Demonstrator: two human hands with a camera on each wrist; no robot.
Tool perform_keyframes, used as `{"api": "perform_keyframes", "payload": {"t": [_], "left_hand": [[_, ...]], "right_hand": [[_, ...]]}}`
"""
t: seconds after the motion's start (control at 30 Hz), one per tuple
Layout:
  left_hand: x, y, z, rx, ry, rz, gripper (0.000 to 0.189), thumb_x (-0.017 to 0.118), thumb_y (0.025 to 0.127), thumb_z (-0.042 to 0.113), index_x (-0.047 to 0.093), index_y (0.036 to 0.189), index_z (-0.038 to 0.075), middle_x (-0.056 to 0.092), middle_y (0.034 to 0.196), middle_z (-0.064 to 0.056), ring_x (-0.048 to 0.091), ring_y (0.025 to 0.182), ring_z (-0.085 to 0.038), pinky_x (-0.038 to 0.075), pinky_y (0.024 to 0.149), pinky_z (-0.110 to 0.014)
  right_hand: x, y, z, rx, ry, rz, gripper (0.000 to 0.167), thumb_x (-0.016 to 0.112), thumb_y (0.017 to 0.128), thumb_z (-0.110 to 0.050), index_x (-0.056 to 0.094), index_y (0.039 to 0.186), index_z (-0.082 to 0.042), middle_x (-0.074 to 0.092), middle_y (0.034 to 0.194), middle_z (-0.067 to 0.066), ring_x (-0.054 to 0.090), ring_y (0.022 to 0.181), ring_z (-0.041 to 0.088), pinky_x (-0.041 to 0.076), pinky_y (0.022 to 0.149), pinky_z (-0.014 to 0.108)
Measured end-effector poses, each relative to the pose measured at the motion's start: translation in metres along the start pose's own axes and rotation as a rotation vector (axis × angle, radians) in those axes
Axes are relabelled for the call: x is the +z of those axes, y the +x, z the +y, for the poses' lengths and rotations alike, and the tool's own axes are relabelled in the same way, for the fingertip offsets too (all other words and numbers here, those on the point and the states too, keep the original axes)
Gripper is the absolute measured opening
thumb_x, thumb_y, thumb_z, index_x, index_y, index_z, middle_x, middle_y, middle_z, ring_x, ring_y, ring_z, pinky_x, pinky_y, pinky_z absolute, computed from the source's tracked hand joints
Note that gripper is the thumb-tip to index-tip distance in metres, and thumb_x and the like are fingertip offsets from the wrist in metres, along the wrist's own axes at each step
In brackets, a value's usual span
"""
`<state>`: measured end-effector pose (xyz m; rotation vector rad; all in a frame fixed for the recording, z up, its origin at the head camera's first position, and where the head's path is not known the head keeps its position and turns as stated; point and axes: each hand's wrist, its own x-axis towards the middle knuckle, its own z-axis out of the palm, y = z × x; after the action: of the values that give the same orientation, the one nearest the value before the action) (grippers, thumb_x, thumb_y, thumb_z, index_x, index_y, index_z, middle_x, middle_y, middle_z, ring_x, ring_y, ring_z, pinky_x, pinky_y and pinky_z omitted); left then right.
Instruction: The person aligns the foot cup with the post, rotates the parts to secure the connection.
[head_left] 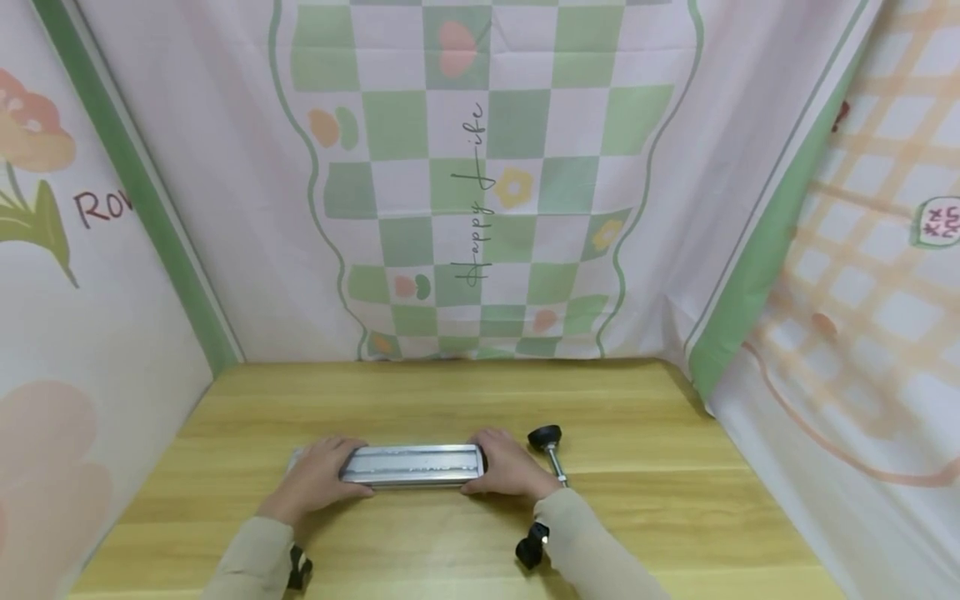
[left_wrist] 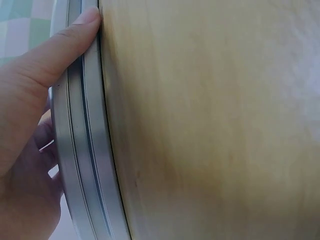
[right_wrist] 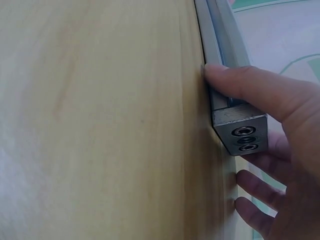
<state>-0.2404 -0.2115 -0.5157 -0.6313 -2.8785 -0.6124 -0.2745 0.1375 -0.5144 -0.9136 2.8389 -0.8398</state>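
The left hand [head_left: 318,475] sits inboard of the left end of the long, silver-grey, grooved metal bar [head_left: 412,465]; a short length of the bar projects beyond it. This placement probably supports the far portion against tipping. The left fingers are spaced to the width of the bar: the thumb crosses the grooved face to the near edge, and the other fingers lie along the far side, gripping it.

The bar extends crosswise between both hands, over the yellow wood-grain counter [head_left: 420,537]. Whether it touches the counter or is slightly raised cannot be told.

The right hand [head_left: 513,467] holds the right end, likely so that the two grips share the load and limit rotation. Its thumb presses the near edge, just inboard of the grey end face with recessed screws [right_wrist: 244,140]. The opposing fingers reach the far side; the lower two are spread apart, clear of the bar.

Beside the right hand, a silver metal rod with a round black foot [head_left: 546,437] lies partly hidden by the arm.
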Motion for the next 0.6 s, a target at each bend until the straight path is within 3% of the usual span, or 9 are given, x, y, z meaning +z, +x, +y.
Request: {"api": "perform_keyframes", "payload": {"t": [0.17, 0.37, 0.6], "left_hand": [[0.0, 0.0, 0.0, 0.019, -0.013, 0.003, 0.081, 0.084, 0.072, 0.057, 0.062, 0.131, 0.006, 0.063, 0.127, -0.018, 0.056, 0.117, -0.04, 0.04, 0.102, -0.061], [-0.001, 0.001, 0.001, 0.014, -0.038, -0.01, 0.08, 0.085, 0.073, 0.053, 0.061, 0.133, 0.005, 0.061, 0.13, -0.018, 0.055, 0.119, -0.04, 0.039, 0.104, -0.06], [-0.003, 0.0, 0.002, -0.007, -0.056, -0.032, 0.08, 0.084, 0.074, 0.052, 0.06, 0.134, 0.005, 0.06, 0.131, -0.019, 0.053, 0.121, -0.04, 0.039, 0.105, -0.06]], "right_hand": [[0.0, 0.001, 0.001, -0.005, 0.023, -0.003, 0.061, 0.092, 0.068, -0.04, 0.063, 0.114, -0.011, 0.063, 0.107, -0.004, 0.052, 0.097, 0.018, 0.046, 0.086, 0.035], [-0.006, 0.003, -0.001, -0.023, 0.135, -0.038, 0.053, 0.092, 0.072, -0.032, 0.063, 0.11, -0.011, 0.061, 0.096, -0.007, 0.056, 0.085, 0.011, 0.049, 0.078, 0.031], [-0.01, 0.001, -0.003, -0.011, 0.159, -0.054, 0.057, 0.091, 0.073, -0.036, 0.062, 0.115, -0.01, 0.061, 0.097, -0.008, 0.058, 0.085, 0.01, 0.051, 0.078, 0.032]]}}
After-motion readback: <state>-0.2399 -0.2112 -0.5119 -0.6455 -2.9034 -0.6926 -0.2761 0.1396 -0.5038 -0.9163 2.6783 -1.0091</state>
